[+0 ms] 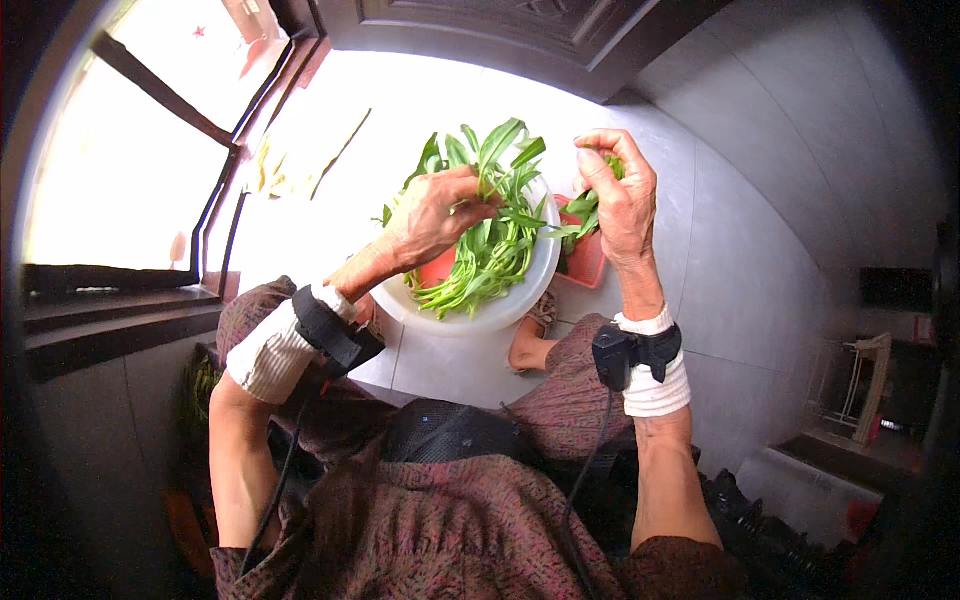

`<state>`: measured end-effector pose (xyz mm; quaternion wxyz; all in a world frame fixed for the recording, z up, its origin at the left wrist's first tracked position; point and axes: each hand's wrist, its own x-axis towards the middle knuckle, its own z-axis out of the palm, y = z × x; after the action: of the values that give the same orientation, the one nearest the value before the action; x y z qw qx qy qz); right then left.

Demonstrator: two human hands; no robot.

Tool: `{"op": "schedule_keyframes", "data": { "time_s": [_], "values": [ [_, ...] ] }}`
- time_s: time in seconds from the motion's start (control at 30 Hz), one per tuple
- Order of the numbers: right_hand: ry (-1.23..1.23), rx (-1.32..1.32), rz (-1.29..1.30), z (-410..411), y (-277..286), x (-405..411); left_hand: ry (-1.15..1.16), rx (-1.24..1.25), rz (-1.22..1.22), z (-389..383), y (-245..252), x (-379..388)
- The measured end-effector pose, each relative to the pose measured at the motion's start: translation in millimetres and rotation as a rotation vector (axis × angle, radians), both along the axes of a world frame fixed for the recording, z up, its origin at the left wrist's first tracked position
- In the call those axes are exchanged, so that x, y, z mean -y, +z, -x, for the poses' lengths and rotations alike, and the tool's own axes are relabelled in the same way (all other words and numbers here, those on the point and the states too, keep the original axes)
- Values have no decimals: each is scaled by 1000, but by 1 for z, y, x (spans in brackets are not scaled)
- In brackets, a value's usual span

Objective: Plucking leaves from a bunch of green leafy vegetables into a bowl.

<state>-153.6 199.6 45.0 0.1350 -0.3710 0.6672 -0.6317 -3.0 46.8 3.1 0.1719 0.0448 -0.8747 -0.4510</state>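
Observation:
A whitish plastic basin (516, 315) stands on the floor between my feet. Long-stemmed leafy greens (480, 262), which look like water spinach, lie heaped in it. My left hand (442, 210) is over the basin's left side, its fingertips pinching a leafy sprig (501, 146). To the right of the basin, my right hand (622, 195) is raised with its fingers closed around some green leaves (589, 206); part of them is hidden by the palm. Below that hand sits a red plastic tray (589, 264) with dark green leaves in it.
A dark panelled door (487, 30) stands beyond the basin. Bright light from a framed glass opening (135, 165) washes out the floor at left, where a thin stalk (341, 154) lies. Grey tiles (742, 247) extend to the right. A foot in a patterned shoe (534, 330) is beside the basin.

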Motion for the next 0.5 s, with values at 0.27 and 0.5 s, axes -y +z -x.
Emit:
{"op": "schedule_keyframes", "data": {
  "time_s": [0.27,0.5],
  "values": [
    [55,-878,17,-23,8,3,1,-24,-1,0,4,-1],
    [60,-1215,-68,-21,-7,8,-15,29,52,0,4,-2]
  ]
}}
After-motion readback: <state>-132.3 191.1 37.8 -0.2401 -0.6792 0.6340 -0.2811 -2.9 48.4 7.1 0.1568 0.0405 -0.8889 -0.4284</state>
